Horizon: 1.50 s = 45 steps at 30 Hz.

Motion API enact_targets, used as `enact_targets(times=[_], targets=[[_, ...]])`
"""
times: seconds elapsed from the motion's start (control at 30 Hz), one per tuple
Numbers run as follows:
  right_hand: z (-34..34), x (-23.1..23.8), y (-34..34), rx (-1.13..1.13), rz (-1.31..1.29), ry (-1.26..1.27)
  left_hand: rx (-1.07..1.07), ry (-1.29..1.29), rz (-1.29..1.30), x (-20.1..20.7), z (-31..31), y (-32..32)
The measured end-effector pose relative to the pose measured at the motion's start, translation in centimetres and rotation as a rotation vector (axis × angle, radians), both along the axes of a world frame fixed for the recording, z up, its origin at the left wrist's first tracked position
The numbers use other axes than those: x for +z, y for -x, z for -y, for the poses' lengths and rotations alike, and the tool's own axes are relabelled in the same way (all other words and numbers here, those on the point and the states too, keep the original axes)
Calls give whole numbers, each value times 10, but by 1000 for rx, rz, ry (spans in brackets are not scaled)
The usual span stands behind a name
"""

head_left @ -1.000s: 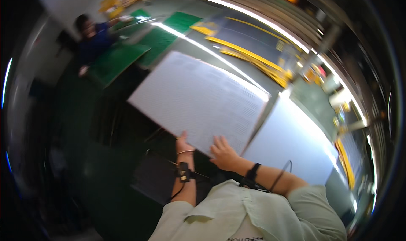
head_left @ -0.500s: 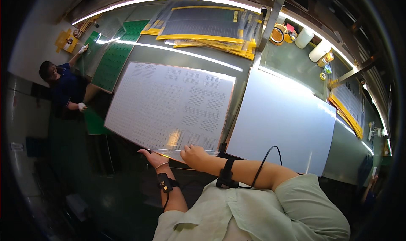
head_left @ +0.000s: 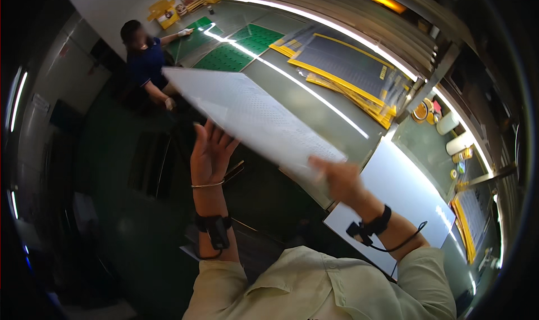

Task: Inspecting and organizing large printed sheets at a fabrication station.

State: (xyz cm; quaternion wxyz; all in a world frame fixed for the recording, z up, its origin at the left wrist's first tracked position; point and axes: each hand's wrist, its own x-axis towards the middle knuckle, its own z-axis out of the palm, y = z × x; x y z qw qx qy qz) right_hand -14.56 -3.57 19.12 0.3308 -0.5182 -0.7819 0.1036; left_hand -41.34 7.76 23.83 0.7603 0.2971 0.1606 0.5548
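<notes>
A large white panel (head_left: pixel 252 112) covered in rows of small dark marks is raised and tilted over the worktable. My left hand (head_left: pixel 210 154) is at its near edge, palm up with the fingers stretched and spread, fingertips against or just under the panel. Whether those fingers bear its weight I cannot tell. At the panel's right end, my right hand (head_left: pixel 342 182) is closed on the edge, somewhat blurred by motion. Black devices are strapped to both my forearms.
A plain white board (head_left: pixel 407 188) lies on the table at right. Yellow-edged dark sheets (head_left: pixel 342 67) are stacked at the back. Green perforated boards (head_left: pixel 241 47) lie far left, where a co-worker (head_left: pixel 147 56) in dark blue stands. Rolls and jars (head_left: pixel 457 143) stand far right.
The printed panel has come up off the table and tilted. My left hand has turned palm up with fingers spread; my right hand has moved right to the panel's end. The view has shifted left.
</notes>
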Motion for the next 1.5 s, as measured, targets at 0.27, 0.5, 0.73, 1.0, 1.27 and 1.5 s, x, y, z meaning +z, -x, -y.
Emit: enact_targets(times=[0.27,0.5,0.73,1.0,1.27,1.5], targets=[[-64,-27,-124,-409,-1233,235,-120,698,-78,-246,45,18],[-32,-168,-143,-539,315,670,59,587,206,-246,63,-27],[20,-107,95,-33,347,229,16,486,367,-237,66,-40],[10,-128,91,96,405,416,103,566,476,-225,73,-39],[-79,-85,21,25,335,451,257,701,-399,-275,49,-52],[-98,168,-12,-255,251,39,535,760,-978,-257,47,-53]])
